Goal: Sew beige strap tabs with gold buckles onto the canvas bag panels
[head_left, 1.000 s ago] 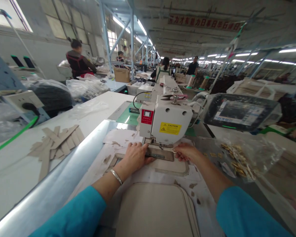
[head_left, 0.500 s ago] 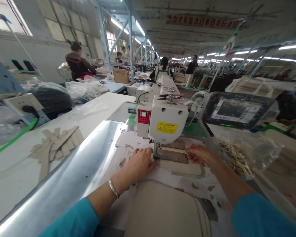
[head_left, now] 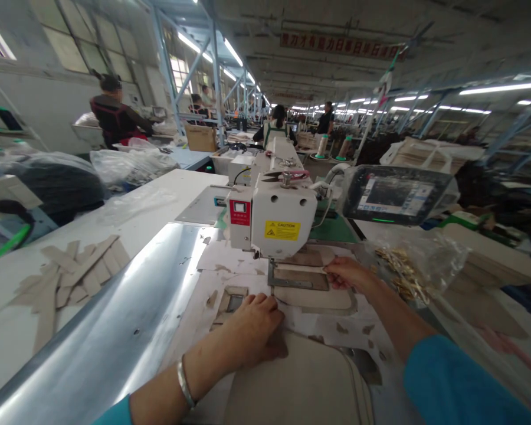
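My left hand (head_left: 257, 330) lies at the upper left corner of a stack of beige panels (head_left: 298, 383), fingers loosely bent and thumb apart from them; what lies under the palm is hidden. My right hand (head_left: 346, 274) is closed in a pinch at the right end of the sewing machine's metal clamp frame (head_left: 298, 283). Whatever its fingertips hold is too small to make out. Under the clamp is a beige panel with rounded corners (head_left: 314, 299). Above it stands the white head of the sewing machine (head_left: 283, 206). A small rectangular frame-like cutout (head_left: 233, 302) shows beyond my left hand.
Loose beige strips (head_left: 77, 271) lie on the white table at left. To the right are a control screen (head_left: 396, 195), gold-coloured metal parts (head_left: 402, 274) in clear plastic and more beige panels (head_left: 491, 301). A co-worker (head_left: 115, 115) is at the far left.
My left hand has drawn back from the clamped panel toward the stack, uncovering the small cutout. My right hand stays pinched by the clamp. The view has turned slightly right.
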`<state>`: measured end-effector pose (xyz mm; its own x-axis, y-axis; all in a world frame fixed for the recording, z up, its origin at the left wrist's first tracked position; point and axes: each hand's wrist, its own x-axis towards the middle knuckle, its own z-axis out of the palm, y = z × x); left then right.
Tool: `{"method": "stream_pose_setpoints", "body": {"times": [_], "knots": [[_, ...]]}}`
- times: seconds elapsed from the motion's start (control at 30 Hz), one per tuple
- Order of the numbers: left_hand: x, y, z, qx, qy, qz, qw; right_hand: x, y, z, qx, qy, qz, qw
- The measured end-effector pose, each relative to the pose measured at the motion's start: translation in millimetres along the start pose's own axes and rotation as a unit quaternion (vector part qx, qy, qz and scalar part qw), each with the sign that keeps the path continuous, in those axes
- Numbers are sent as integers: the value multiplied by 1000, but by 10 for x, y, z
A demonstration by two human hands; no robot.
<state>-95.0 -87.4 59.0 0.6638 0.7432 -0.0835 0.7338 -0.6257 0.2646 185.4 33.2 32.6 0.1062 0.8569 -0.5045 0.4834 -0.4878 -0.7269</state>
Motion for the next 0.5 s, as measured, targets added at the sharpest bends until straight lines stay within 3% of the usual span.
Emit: {"method": "stream_pose_setpoints", "body": {"times": [0.2,0.5], "knots": [[-27,125,-7,-24,-23,-1,999,-53,72,62,-21,6,-21,1000],[114,301,-63,-9,-102,-53,993,-224,105,126,-84,119,-146,979]]}}
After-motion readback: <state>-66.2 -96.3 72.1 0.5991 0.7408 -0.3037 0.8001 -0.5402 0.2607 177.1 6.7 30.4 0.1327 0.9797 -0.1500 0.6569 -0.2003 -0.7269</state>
